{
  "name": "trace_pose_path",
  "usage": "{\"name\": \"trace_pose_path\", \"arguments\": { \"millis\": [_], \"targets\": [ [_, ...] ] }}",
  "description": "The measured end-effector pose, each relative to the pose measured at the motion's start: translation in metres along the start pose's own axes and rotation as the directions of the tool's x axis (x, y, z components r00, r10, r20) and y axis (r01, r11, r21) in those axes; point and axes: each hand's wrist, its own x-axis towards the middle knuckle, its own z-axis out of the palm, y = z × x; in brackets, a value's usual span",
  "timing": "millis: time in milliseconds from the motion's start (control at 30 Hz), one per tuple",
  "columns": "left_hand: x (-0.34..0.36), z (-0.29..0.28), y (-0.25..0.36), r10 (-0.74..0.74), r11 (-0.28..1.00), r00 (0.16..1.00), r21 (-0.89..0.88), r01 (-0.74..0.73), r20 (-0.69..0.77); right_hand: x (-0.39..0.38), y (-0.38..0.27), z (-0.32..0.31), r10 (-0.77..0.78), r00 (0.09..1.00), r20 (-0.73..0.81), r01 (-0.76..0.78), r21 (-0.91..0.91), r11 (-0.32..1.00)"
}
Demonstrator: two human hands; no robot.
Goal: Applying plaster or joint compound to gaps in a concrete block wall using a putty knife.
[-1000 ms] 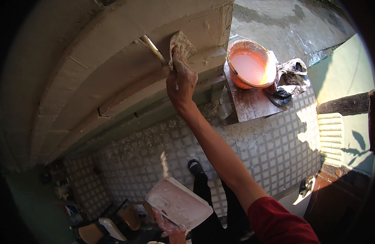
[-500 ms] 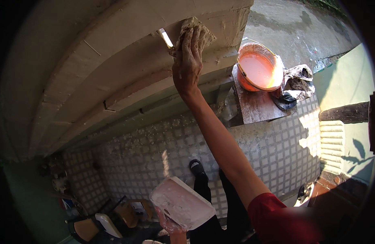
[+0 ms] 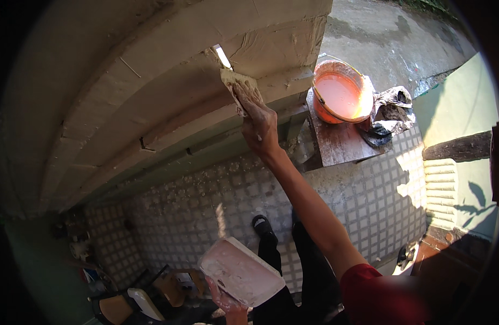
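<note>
My right hand [image 3: 261,123] reaches up and grips a flat, pale spreader [image 3: 232,79] caked with plaster. Its blade lies against the plastered, curved moulding [image 3: 179,62], just below a narrow bright slot [image 3: 223,57]. Wet plaster clings to the fingers, which are partly hidden by the wrist. Low in the picture, my left hand [image 3: 225,301] holds a rectangular pale tub [image 3: 276,287] from its near left side. Inside the tub is a smear of pinkish-white wet plaster [image 3: 236,265].
An orange bucket [image 3: 326,110] of pinkish liquid stands on a splattered wooden stand [image 3: 341,146] at the right, beside a crumpled dirty bag [image 3: 391,114]. Boxes and a chair-like object [image 3: 113,307] sit lower left. Spattered tiles [image 3: 190,216] cover the floor below.
My right hand has drawn the spreader down toward me, from beside the bright slot to just below it. The left hand and tub have hardly moved.
</note>
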Motion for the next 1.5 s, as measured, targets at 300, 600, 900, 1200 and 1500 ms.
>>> {"name": "trace_pose_path", "arguments": {
  "millis": [300,600,900,1200,1500],
  "targets": [
    [-0.005,-0.003,0.001,-0.005,0.999,1.000,-0.043,0.005,0.008,0.061,0.015,-0.083,0.037,0.861,-0.507,-0.048,-0.008,0.999],
    [-0.007,-0.008,-0.002,-0.023,0.999,1.000,-0.027,0.023,0.020,0.048,-0.026,0.001,-0.066,0.950,-0.305,-0.027,-0.289,0.957],
    [-0.008,-0.015,-0.003,-0.001,1.000,1.000,-0.022,0.001,0.003,0.066,-0.021,-0.048,-0.013,0.884,-0.468,-0.126,-0.265,0.956],
    [-0.005,-0.016,0.006,0.019,1.000,1.000,-0.017,-0.019,-0.003,0.037,-0.047,0.031,-0.112,0.973,-0.200,0.057,-0.260,0.964],
    [0.000,-0.032,0.010,0.000,0.999,1.000,-0.045,0.000,-0.006,0.067,0.011,-0.067,-0.065,0.863,-0.502,-0.022,-0.165,0.986]
  ]
}}
